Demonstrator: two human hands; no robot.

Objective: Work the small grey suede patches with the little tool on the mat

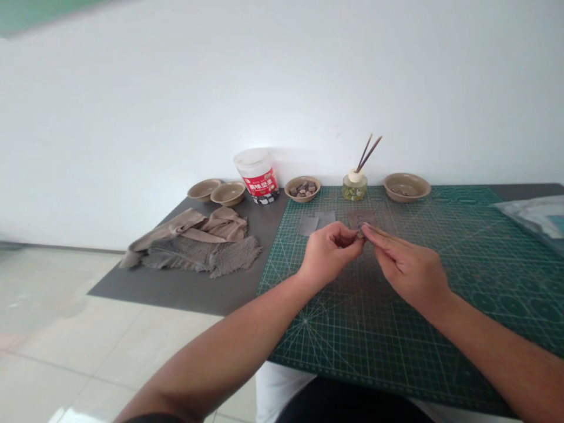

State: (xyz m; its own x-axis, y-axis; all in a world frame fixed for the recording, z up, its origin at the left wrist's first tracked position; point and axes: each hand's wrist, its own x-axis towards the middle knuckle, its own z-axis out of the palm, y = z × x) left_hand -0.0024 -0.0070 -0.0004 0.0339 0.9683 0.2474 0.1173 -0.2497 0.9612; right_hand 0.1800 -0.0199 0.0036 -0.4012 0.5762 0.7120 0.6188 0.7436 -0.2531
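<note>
My left hand (328,249) is closed in a pinch on a small dark piece (360,232), too small and covered to name. The fingertips of my right hand (408,261) meet it from the other side, pressed together, and whatever they grip is hidden. Both hands hover over a green cutting mat (308,346). Just beyond them lie a brown sheet (362,216) and grey sheets (308,225) that look like sandpaper.
Behind are a bowl (302,198) of brown pieces, a reed diffuser (355,187), another bowl (406,197) with a few bits, and a red-labelled tub (258,176). To the left sit two bowls (228,200) and crumpled cloths (194,241). A plastic bag (535,214) lies right.
</note>
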